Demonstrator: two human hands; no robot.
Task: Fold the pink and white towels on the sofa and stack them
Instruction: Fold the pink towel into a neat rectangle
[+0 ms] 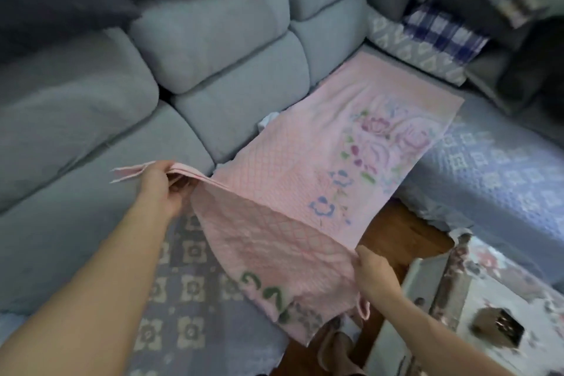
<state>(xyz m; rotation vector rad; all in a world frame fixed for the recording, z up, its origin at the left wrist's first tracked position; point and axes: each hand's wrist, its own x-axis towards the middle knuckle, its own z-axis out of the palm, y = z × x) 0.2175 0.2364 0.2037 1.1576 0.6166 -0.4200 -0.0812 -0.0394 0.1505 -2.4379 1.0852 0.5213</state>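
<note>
A pink towel (320,168) with a flower print stretches from the sofa seat corner out over the floor gap. My left hand (161,189) pinches its doubled left edge and holds it up. My right hand (374,273) grips the near right edge, low by the table. Part of the towel hangs down between my hands. A small bit of white cloth (268,120) peeks out from under the towel's far left side; what it is cannot be told.
The grey sofa (213,49) wraps around the corner, with patterned lavender covers (494,174) on its seats. Folded checked cloth and dark cushions (442,30) pile at the back right. A table with a floral cloth (488,299) stands at the near right.
</note>
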